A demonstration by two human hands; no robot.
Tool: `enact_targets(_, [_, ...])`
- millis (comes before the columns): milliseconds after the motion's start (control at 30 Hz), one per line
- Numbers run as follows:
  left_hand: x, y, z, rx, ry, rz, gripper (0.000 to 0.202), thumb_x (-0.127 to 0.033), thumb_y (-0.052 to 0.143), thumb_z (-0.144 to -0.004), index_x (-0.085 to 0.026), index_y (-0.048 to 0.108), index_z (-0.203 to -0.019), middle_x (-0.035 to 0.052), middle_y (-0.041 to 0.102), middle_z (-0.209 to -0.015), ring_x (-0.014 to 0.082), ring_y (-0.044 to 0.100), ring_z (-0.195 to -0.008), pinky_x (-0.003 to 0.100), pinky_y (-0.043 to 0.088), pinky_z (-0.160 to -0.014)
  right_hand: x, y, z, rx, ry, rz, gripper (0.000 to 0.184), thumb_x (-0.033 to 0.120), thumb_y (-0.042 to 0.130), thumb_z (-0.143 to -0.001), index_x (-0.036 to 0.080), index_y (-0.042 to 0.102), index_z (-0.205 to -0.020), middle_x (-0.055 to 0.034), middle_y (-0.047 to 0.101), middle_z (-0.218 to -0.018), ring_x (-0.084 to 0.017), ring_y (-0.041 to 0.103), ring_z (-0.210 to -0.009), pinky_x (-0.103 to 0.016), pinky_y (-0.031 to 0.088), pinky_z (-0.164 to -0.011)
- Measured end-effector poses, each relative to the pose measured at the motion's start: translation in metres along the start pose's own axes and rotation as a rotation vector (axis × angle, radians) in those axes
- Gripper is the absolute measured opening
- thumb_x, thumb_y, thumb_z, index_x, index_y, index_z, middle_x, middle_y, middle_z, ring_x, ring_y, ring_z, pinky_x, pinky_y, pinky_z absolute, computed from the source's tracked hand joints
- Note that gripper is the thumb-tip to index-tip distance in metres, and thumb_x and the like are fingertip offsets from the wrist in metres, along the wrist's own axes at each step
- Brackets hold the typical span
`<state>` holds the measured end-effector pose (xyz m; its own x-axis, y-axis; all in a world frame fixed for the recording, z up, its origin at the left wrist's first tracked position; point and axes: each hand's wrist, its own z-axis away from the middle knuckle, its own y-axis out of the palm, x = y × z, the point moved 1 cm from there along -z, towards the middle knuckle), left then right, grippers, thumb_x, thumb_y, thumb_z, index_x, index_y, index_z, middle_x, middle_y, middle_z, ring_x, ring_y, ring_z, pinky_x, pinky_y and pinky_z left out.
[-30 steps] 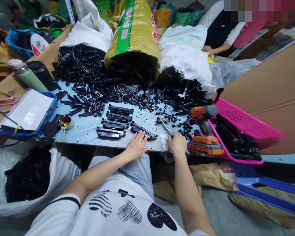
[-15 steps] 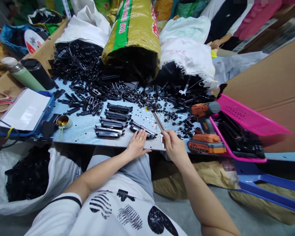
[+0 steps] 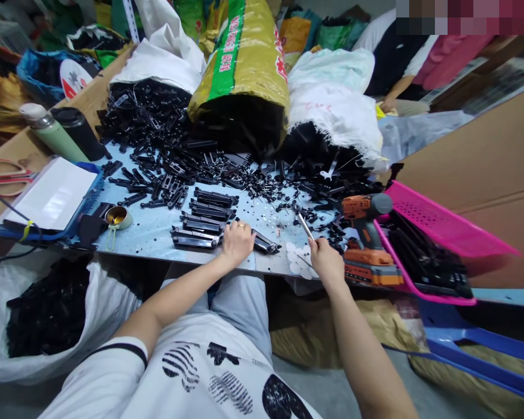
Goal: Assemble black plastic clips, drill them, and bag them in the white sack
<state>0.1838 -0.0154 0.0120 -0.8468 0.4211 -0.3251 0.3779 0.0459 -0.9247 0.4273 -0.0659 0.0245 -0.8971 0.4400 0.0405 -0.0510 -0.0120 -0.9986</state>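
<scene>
My left hand [image 3: 239, 241] is closed over the near end of a long black plastic part [image 3: 267, 243] at the table's front edge; the part's right end sticks out beyond the fingers. In my right hand [image 3: 327, 262] is the metal handle of a hammer [image 3: 305, 224], tilted up and to the left. The hammer's head points at the loose small parts and is hard to make out. Just left of my left hand, several similar black assemblies [image 3: 196, 238] lie in a stacked row. White round discs [image 3: 299, 259] lie below the hammer.
An orange cordless drill [image 3: 371, 238] stands right of my right hand, beside a pink basket [image 3: 445, 227] of black parts. Sacks spill black pieces [image 3: 144, 116] across the back. At left are a measuring cup [image 3: 117, 218], papers [image 3: 52, 192], scissors [image 3: 6, 177] and bottles. A co-worker's hand [image 3: 388, 103] shows behind.
My left hand has gone from lying flat on the black part to curling round it. The hammer has swung right and away from the part, uncovering the white discs.
</scene>
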Motion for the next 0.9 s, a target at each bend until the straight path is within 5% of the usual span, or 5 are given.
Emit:
enact_targets(300, [0.025, -0.024, -0.016, 0.126, 0.013, -0.101, 0.025, -0.004, 0.041, -0.087, -0.008, 0.066, -0.091, 0.0139, 0.062, -0.093, 0.0215, 0.055, -0.090, 0.031, 0.044, -0.075, 0.072, 0.022, -0.034, -0.255, -0.423, -0.615, 0.046, 0.053, 0.041, -0.088, 0.014, 0.059, -0.104, -0.0133, 0.064, -0.096, -0.022, 0.058, -0.085, -0.035, 0.045, -0.078])
enact_targets(600, [0.114, -0.096, 0.001, -0.130, -0.323, -0.096, 0.019, -0.018, 0.047, -0.089, -0.008, 0.063, -0.092, 0.0177, 0.061, -0.098, 0.0263, 0.055, -0.097, 0.036, 0.043, -0.085, 0.250, -0.002, -0.098, 0.141, -0.728, -0.530, 0.036, 0.044, 0.043, -0.091, 0.015, 0.061, -0.104, -0.0100, 0.064, -0.105, -0.018, 0.057, -0.096, -0.028, 0.040, -0.086])
enact_targets(700, [0.113, -0.095, 0.045, -0.144, -0.518, 0.288, 0.023, -0.035, 0.056, -0.086, -0.014, 0.062, -0.092, 0.0137, 0.063, -0.094, 0.0266, 0.057, -0.099, 0.035, 0.044, -0.086, 0.292, 0.008, -0.106, 0.303, -0.766, -0.456, 0.049, 0.055, 0.043, -0.089, 0.012, 0.064, -0.098, -0.0114, 0.066, -0.101, -0.018, 0.059, -0.091, -0.026, 0.042, -0.082])
enact_targets(800, [0.099, -0.082, 0.097, 0.091, -0.838, 1.015, 0.037, -0.053, 0.055, -0.082, -0.016, 0.060, -0.080, 0.0088, 0.064, -0.076, 0.0232, 0.064, -0.079, 0.035, 0.050, -0.074, 0.306, 0.020, -0.105, 0.459, -0.776, -0.382, 0.065, 0.071, 0.048, -0.076, 0.012, 0.065, -0.098, -0.0115, 0.067, -0.099, -0.020, 0.060, -0.087, -0.026, 0.043, -0.077])
enact_targets(900, [0.085, -0.071, 0.119, -0.012, -1.142, 1.611, 0.039, -0.053, 0.064, -0.076, -0.015, 0.060, -0.085, 0.0093, 0.065, -0.082, 0.0213, 0.066, -0.082, 0.034, 0.052, -0.076, 0.304, 0.026, -0.096, 0.560, -0.740, -0.295, 0.076, 0.077, 0.056, -0.064, 0.011, 0.063, -0.102, -0.0136, 0.065, -0.102, -0.023, 0.059, -0.092, -0.027, 0.043, -0.078])
